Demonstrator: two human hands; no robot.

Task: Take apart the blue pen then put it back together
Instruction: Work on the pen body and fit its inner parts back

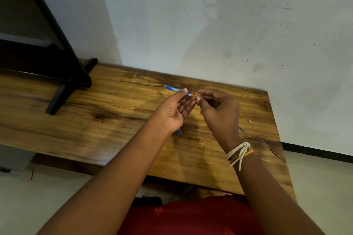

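Note:
My left hand (172, 111) holds the upper blue pen barrel (174, 89) between thumb and fingers, above the wooden table (107, 105); its clip end points far left. My right hand (219, 109) pinches a thin part, only partly visible, at the barrel's open end, where the two hands meet. A translucent blue pen piece (179, 132) lies on the table under my left wrist. Another small grey-blue piece (242, 129) lies behind my right wrist. A tiny white part (249, 121) rests on the table to the right.
A black stand foot (57, 99) of a dark frame occupies the table's far left. The white wall (210, 25) runs along the table's back edge. The table's right edge (277, 135) drops to a pale floor.

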